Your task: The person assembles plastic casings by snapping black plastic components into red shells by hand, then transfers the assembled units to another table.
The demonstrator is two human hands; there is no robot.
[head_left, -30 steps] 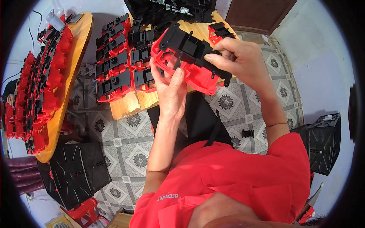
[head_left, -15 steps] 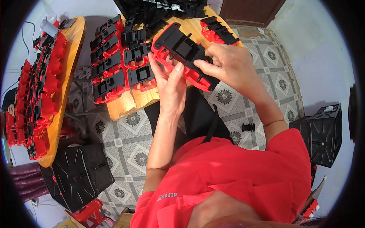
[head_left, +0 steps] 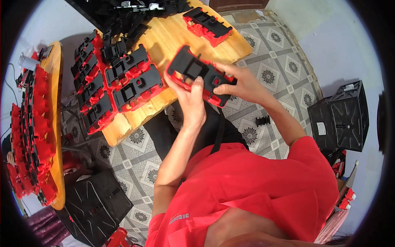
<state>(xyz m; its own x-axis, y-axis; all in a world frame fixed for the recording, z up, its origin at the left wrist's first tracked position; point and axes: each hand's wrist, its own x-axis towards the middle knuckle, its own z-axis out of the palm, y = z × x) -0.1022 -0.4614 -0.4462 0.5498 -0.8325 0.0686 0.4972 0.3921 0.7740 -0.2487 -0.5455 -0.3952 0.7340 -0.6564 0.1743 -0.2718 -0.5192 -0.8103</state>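
A red plastic frame with a black plate [head_left: 182, 61] on top is held between both my hands, above the table's front edge. My left hand [head_left: 191, 101] grips its near side, thumb on the black plate and fingers underneath. My right hand [head_left: 243, 83] is closed around the right end, thumb on the near corner and fingers at the far edge. Similar red-and-black assemblies [head_left: 138, 88] lie in rows on the wooden table [head_left: 173, 33] to the left. Another such assembly [head_left: 207, 25] rests alone at the table's far right.
Loose black parts [head_left: 140, 14] are heaped at the back. A second wooden table [head_left: 57, 123] on the left bears a long row of red-and-black assemblies [head_left: 39, 131]. Black crates stand at lower left [head_left: 96, 208] and right [head_left: 349, 119]. A small black part [head_left: 262, 120] lies on the tiled floor.
The held assembly has tipped so its black face shows more fully. My right thumb has moved onto its near corner, and my left thumb onto the plate. The whole view has shifted.
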